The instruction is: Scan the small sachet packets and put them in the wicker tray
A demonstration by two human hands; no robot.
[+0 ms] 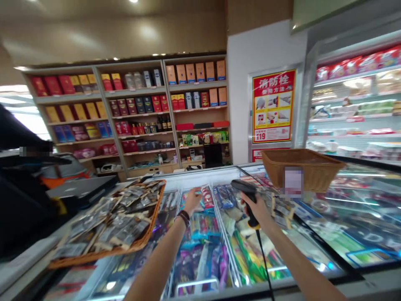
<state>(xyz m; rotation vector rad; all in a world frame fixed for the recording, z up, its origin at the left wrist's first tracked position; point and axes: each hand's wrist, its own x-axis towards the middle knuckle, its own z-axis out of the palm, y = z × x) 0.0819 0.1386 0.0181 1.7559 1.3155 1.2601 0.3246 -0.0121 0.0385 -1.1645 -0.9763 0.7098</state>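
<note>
My right hand is closed around the yellow-and-black handle of a corded barcode scanner, held over the open chest freezer. Its cable trails back along my forearm. My left hand reaches down into the freezer's middle bin and touches a red-and-white packet among colourful frozen packets. Its fingers curl on the packet, and the grip itself is blurred. A bead bracelet sits on my left wrist.
A flat wicker tray heaped with silver packets rests on the freezer's left lid. A deeper wicker basket stands at the right. Wall shelves of boxed goods lie behind, a chilled cabinet on the right, and a dark counter at left.
</note>
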